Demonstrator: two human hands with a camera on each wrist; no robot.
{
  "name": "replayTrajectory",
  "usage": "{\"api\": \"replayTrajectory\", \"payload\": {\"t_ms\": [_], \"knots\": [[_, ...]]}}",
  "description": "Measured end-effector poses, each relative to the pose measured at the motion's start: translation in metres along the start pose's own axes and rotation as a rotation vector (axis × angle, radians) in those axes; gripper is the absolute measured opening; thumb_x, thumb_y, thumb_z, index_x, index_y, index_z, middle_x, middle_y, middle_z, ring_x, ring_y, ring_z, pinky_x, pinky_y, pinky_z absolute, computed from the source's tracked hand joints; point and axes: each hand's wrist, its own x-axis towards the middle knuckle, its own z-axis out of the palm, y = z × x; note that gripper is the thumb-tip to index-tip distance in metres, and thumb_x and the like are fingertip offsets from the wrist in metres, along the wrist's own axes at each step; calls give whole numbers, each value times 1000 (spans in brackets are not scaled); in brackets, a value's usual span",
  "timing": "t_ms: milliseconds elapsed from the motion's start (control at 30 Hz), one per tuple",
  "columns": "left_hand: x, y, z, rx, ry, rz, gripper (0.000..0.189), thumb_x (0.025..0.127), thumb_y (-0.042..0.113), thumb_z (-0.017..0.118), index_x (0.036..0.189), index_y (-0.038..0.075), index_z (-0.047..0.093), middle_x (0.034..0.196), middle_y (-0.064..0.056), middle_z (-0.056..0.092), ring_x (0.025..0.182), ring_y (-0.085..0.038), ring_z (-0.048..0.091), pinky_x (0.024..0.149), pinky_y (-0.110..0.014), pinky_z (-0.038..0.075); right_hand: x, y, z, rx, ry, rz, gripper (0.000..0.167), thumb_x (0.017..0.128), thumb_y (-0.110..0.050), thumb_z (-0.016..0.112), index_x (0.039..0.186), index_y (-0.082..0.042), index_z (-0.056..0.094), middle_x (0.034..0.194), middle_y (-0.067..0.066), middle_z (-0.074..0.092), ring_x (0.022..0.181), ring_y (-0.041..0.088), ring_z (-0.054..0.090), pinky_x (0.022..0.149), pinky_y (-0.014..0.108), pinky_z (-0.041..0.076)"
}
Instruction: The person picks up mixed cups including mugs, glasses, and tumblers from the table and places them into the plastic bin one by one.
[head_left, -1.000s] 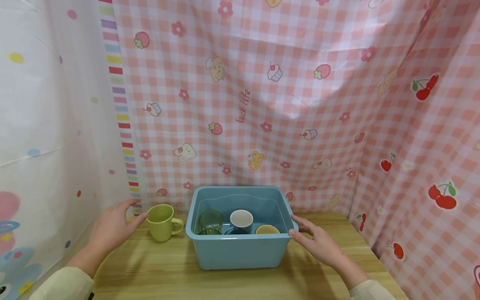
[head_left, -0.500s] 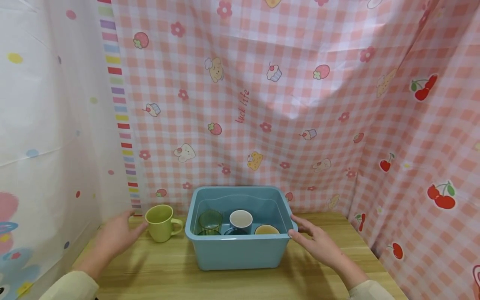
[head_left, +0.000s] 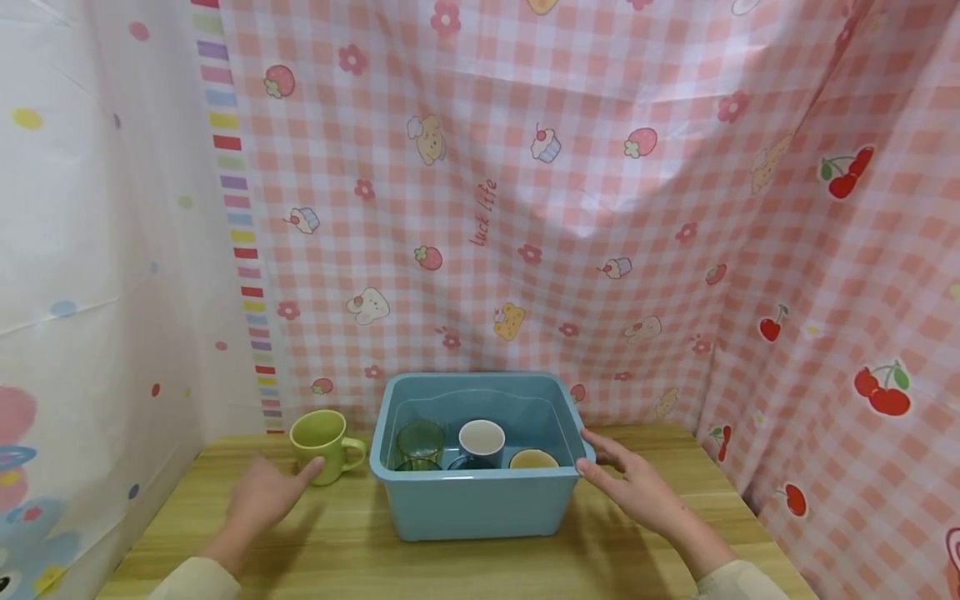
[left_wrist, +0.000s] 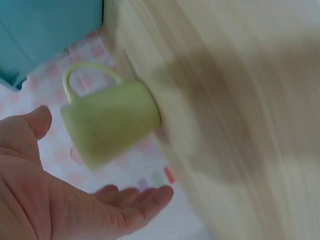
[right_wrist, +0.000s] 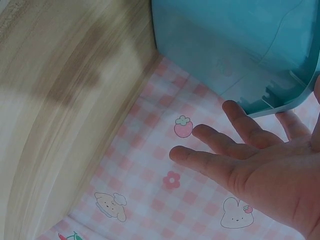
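Note:
A yellow-green mug (head_left: 318, 442) stands upright on the wooden table, its handle turned toward the blue bin (head_left: 480, 504). Just in front of the mug is my left hand (head_left: 264, 493), thumb spread from the fingers. In the left wrist view the palm of that left hand (left_wrist: 65, 205) faces the mug (left_wrist: 112, 120) with nothing in it. At the bin's right rim, my right hand (head_left: 637, 492) rests its thumb and index finger by the front corner. The other fingers (right_wrist: 215, 167) extend loosely outside the bin wall in the right wrist view.
Inside the bin are a green glass (head_left: 420, 440), a white cup (head_left: 482, 437), a yellow-rimmed cup (head_left: 534, 459) and other glassware partly hidden by the front wall. A pink checked curtain (head_left: 480, 250) hangs behind the table (head_left: 480, 571), a white one (head_left: 97, 217) at left.
My left hand has come from the mug's left side toward me and to the right, now lower before the mug. The mug, bin and right hand have stayed put.

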Motion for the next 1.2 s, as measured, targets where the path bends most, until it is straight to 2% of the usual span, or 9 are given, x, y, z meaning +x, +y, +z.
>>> {"api": "replayTrajectory", "payload": {"t_ms": [133,267,367,467,567,667,967,1200], "knots": [[0,12,21,-75,58,-113,131,88,87,57,140,-30,25,134,-55,44,119,-70,50,90,-68,54,0,-1,0,-3,1,-8,64,108,-49,60,165,-22,43,154,19,61,144,47,55,105,66,54],[3,24,42,-142,162,-206,130,86,85,62,141,-27,24,133,-50,42,124,-68,42,94,-73,46,1,-1,0,4,-1,-9,64,108,-48,59,165,-23,43,152,18,63,145,48,54,106,66,54],[7,34,52,-188,198,-264,136,86,83,63,146,-28,13,137,-53,35,129,-69,38,103,-76,41,1,-2,1,6,0,-8,64,108,-48,60,165,-23,43,152,18,63,145,48,54,107,66,53],[11,42,58,-233,209,-307,145,86,83,63,153,-28,-2,148,-59,23,139,-70,29,113,-78,32,1,-2,1,3,4,-6,64,108,-49,60,165,-23,43,151,18,63,145,48,54,108,67,53],[15,50,63,-268,208,-336,149,86,83,62,155,-25,-13,161,-56,4,148,-69,16,120,-79,21,1,-2,0,1,6,-3,64,108,-49,60,165,-24,43,151,18,63,145,48,54,108,67,52],[20,55,67,-306,215,-358,149,86,83,62,156,-23,-17,167,-48,-11,154,-66,4,123,-79,12,1,-2,0,0,10,-5,64,108,-48,60,165,-24,43,150,18,64,145,48,54,108,68,52],[29,70,72,-372,209,-412,146,89,82,57,156,-21,-21,166,-45,-24,157,-66,-10,124,-83,1,0,1,0,4,11,-11,63,109,-47,60,165,-23,43,148,17,66,144,47,55,107,66,53],[38,69,79,-401,214,-429,140,92,77,56,157,-19,-21,165,-43,-28,158,-64,-14,123,-83,-2,0,3,1,17,8,3,63,108,-48,60,164,-24,44,146,16,67,143,47,55,108,68,52]]}}
